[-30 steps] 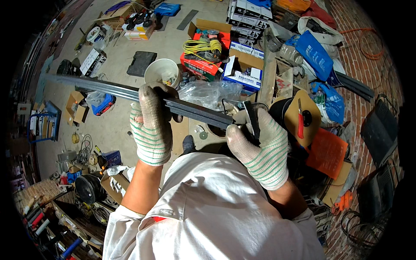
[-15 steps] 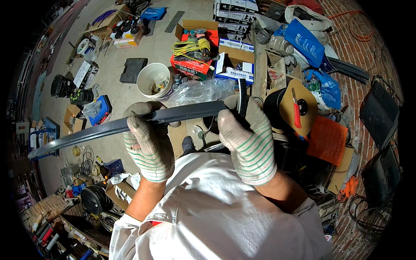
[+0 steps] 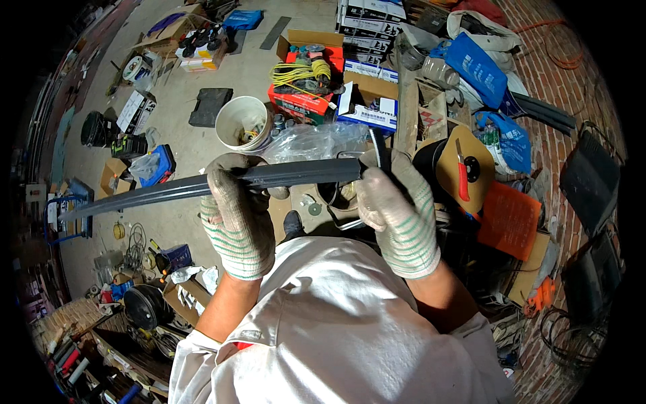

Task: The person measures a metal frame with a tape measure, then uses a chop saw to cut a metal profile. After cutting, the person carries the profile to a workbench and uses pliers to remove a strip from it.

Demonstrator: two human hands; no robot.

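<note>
In front of my chest my left hand (image 3: 237,202), in a dirty white knit glove with green stripes, is closed round a long dark grey grooved strip (image 3: 299,173). The strip runs far out to the left, and its blunt end points at my right hand. My right hand (image 3: 398,212), gloved alike, is closed at that end. A short dark strip with a pale shiny edge (image 3: 379,148) sticks up from its fingers, across the long strip's end. Its lower part is hidden by the glove, and I cannot tell whether the two pieces touch.
A white bucket (image 3: 241,124) and a crumpled clear plastic sheet (image 3: 313,140) lie beyond my hands. Open cartons (image 3: 369,94) stand farther off. A red-handled knife (image 3: 462,176) rests on a cardboard-faced spool (image 3: 449,161) at right. A brick wall (image 3: 572,101) edges the right side.
Both hands have shifted slightly right, carrying the long strip along. The right hand has turned, and the short strip now leans left at its top.
</note>
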